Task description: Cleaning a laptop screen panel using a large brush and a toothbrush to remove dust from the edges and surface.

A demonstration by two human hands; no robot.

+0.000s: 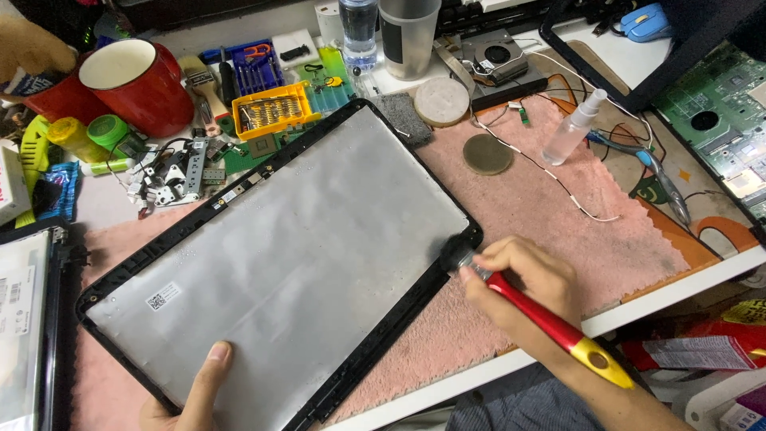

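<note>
Large flat laptop lid shell, black plastic frame with dull silver foil lining (279, 263), lies inner face up and skewed on the fuzzy pink towel (558, 215) covering the desk. Left hand (195, 395) grips the near edge, thumb flat on the foil, remaining fingers hidden underneath. Right hand (523, 283) is closed around a brush with red handle and yellow end (550, 323), its dark bristles touching the lid's right corner rim. Judgement: shell is light, thin, flexes if lifted by one corner; foil creases and scratches easily, plastic clips on the rim look brittle. Best held by the black frame edges, both long sides, not the foil. Nearby: clear spray bottle (573, 129), round grey disc (487, 154), red mug (140, 84), yellow bit case (271, 110), green circuit board (722, 120) far right.
</note>
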